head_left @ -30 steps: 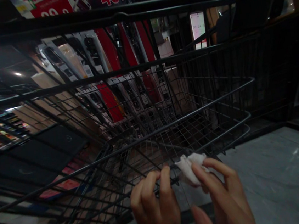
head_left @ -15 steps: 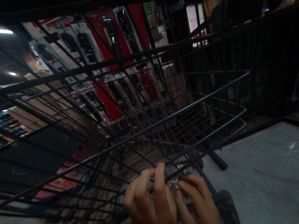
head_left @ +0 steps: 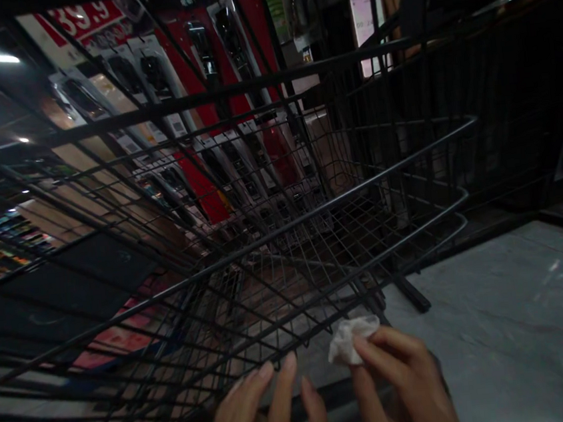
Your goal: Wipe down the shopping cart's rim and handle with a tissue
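Note:
My right hand [head_left: 405, 386] is at the bottom right of centre, its fingers pinching a crumpled white tissue [head_left: 353, 341]. To its left, my left hand [head_left: 267, 410] has its fingers apart and slightly curled, with nothing seen between them. Both hands are beside the low outer bars of a dark wire shopping cart [head_left: 313, 224], whose mesh basket fills much of the view. The tissue sits just in front of the cart's lower edge. My palms are partly cut off by the bottom of the picture.
Packaged goods [head_left: 157, 76] hang on a red and white display behind the cart. A lit phone [head_left: 368, 34] stands at the upper right. Grey floor [head_left: 513, 307] lies at the right, and a dark panel [head_left: 63, 294] at the left.
The hands have moved apart, the left one down and left, the right one to the right. The tissue, mostly hidden between the fingers before, now shows plainly in my right hand.

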The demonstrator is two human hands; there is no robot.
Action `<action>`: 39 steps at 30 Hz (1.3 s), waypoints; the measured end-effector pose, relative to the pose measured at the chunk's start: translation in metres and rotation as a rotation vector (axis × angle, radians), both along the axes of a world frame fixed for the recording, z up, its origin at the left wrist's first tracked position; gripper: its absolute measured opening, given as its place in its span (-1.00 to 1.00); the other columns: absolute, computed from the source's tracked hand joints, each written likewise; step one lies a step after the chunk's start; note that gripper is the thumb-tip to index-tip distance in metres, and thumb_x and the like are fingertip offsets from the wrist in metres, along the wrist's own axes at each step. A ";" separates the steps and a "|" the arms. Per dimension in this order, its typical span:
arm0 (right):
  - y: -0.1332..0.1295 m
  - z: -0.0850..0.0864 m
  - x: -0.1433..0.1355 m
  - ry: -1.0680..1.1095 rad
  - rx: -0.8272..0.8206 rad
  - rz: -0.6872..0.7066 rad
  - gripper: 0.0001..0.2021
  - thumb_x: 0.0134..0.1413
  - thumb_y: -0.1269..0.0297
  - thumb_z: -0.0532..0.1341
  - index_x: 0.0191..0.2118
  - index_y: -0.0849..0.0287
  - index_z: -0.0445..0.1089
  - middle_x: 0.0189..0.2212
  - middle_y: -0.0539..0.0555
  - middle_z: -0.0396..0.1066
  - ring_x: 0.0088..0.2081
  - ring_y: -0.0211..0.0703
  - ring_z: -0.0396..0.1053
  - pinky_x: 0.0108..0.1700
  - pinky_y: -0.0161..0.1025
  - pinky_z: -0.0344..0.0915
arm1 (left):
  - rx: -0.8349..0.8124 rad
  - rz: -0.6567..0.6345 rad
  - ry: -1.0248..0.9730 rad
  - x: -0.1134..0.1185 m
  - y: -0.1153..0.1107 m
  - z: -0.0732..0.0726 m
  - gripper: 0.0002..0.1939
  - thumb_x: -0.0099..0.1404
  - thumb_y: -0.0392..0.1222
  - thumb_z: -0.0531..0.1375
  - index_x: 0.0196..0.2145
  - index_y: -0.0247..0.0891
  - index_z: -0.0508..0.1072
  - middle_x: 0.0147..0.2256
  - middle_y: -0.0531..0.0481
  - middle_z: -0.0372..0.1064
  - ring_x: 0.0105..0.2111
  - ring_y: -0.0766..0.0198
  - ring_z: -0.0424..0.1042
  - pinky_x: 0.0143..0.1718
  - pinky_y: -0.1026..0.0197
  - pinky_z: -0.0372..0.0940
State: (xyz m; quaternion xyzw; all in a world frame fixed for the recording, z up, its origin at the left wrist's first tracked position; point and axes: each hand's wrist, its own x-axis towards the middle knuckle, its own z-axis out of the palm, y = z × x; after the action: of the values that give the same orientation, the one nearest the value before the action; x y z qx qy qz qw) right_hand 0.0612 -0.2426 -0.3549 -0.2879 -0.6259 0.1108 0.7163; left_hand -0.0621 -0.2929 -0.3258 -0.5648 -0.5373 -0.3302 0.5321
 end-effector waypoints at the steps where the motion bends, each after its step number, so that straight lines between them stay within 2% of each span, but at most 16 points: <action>1: 0.000 0.003 -0.005 -0.004 0.014 0.025 -0.75 0.11 0.54 0.18 -0.10 0.17 0.42 -0.20 0.09 0.37 -0.21 -0.28 0.45 -0.23 -0.43 0.43 | -0.021 0.005 -0.016 -0.001 0.000 0.000 -0.62 0.14 -0.35 0.24 -0.06 -0.26 0.34 -0.25 -0.08 0.22 -0.25 0.18 0.23 -0.23 0.14 0.18; 4: 0.003 0.004 -0.021 0.061 0.026 0.034 -0.80 0.13 0.55 0.15 -0.19 0.18 0.45 -0.27 0.09 0.40 -0.25 -0.27 0.47 -0.26 -0.42 0.44 | -0.050 0.034 -0.044 -0.001 0.003 -0.005 -0.78 0.20 -0.33 0.18 -0.16 -0.28 0.37 -0.26 -0.10 0.25 -0.25 0.15 0.25 -0.19 0.08 0.15; 9: 0.008 -0.015 -0.028 0.087 -0.033 0.056 -0.83 0.16 0.54 0.12 -0.30 0.18 0.42 -0.38 0.06 0.41 -0.33 -0.29 0.48 -0.32 -0.43 0.45 | -0.039 0.089 -0.070 0.002 0.003 -0.019 -0.77 0.21 -0.35 0.17 -0.13 -0.30 0.39 -0.25 -0.11 0.31 -0.23 0.15 0.28 -0.04 -0.01 0.08; 14: -0.002 -0.021 -0.017 -0.018 -0.010 0.040 -0.80 0.12 0.51 0.20 -0.15 0.14 0.45 -0.28 0.09 0.46 -0.30 -0.24 0.52 -0.33 -0.41 0.48 | -0.035 0.067 -0.153 0.003 0.003 -0.023 -0.78 0.23 -0.30 0.13 -0.14 -0.27 0.40 -0.25 -0.11 0.33 -0.23 0.14 0.29 -0.10 0.03 0.11; 18: -0.009 -0.020 -0.030 -0.030 0.003 0.084 -0.77 0.18 0.42 0.18 -0.08 0.09 0.46 -0.26 0.10 0.50 -0.30 -0.19 0.54 -0.33 -0.38 0.51 | 0.008 0.056 -0.107 0.001 0.008 -0.020 -0.80 0.25 -0.25 0.12 -0.15 -0.27 0.37 -0.29 -0.08 0.30 -0.27 0.17 0.26 -0.15 0.07 0.12; 23: -0.003 -0.035 -0.044 -0.012 0.019 0.219 -0.64 0.17 0.49 0.18 0.08 0.14 0.36 -0.23 0.13 0.50 -0.23 -0.16 0.53 -0.26 -0.35 0.53 | -0.051 0.074 -0.017 -0.005 0.006 -0.016 -0.73 0.17 -0.39 0.17 -0.14 -0.27 0.35 -0.29 -0.05 0.27 -0.29 0.21 0.26 -0.17 0.11 0.15; 25: -0.001 -0.039 -0.048 -0.004 -0.023 0.229 -0.66 0.15 0.52 0.17 0.04 0.15 0.37 -0.23 0.14 0.49 -0.20 -0.14 0.52 -0.21 -0.31 0.53 | -0.075 0.064 -0.027 -0.007 0.004 -0.016 -0.69 0.16 -0.42 0.14 -0.11 -0.28 0.35 -0.27 -0.08 0.27 -0.26 0.18 0.27 -0.16 0.09 0.16; 28: 0.002 -0.042 -0.059 0.067 -0.064 0.213 -0.74 0.16 0.57 0.09 -0.11 0.17 0.41 -0.31 0.12 0.46 -0.28 -0.21 0.51 -0.25 -0.35 0.51 | -0.112 0.053 -0.047 -0.006 0.003 -0.018 -0.62 0.15 -0.39 0.14 -0.04 -0.28 0.34 -0.24 -0.10 0.28 -0.22 0.15 0.27 -0.13 0.06 0.15; 33: 0.001 -0.054 -0.075 0.115 -0.083 0.292 -0.71 0.13 0.58 0.03 -0.19 0.12 0.40 -0.36 0.05 0.45 -0.36 -0.26 0.49 -0.39 -0.40 0.47 | 0.002 0.039 -0.153 -0.001 0.007 -0.023 -0.70 0.16 -0.36 0.15 -0.11 -0.27 0.37 -0.26 -0.10 0.29 -0.22 0.13 0.26 -0.13 0.04 0.14; 36: -0.001 -0.057 -0.058 0.135 -0.163 0.157 -0.76 0.11 0.58 0.11 -0.19 0.15 0.40 -0.36 0.05 0.44 -0.34 -0.24 0.48 -0.36 -0.39 0.46 | 0.019 0.017 -0.159 -0.001 0.008 -0.023 -0.68 0.16 -0.39 0.14 -0.11 -0.23 0.37 -0.28 -0.06 0.30 -0.24 0.17 0.26 -0.14 0.05 0.14; 39: -0.004 -0.040 -0.027 0.121 -0.167 -0.025 -0.77 0.06 0.55 0.22 -0.16 0.16 0.42 -0.32 0.07 0.42 -0.33 -0.25 0.45 -0.39 -0.40 0.41 | 0.026 0.010 -0.164 -0.001 0.007 -0.021 -0.67 0.15 -0.41 0.13 -0.11 -0.21 0.37 -0.30 -0.04 0.30 -0.26 0.19 0.27 -0.15 0.06 0.13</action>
State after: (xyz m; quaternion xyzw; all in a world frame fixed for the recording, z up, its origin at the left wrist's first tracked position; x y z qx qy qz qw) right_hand 0.0338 -0.2466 -0.3952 -0.3474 -0.5662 0.1708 0.7277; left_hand -0.0629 -0.2855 -0.3469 -0.5262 -0.5777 -0.3797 0.4952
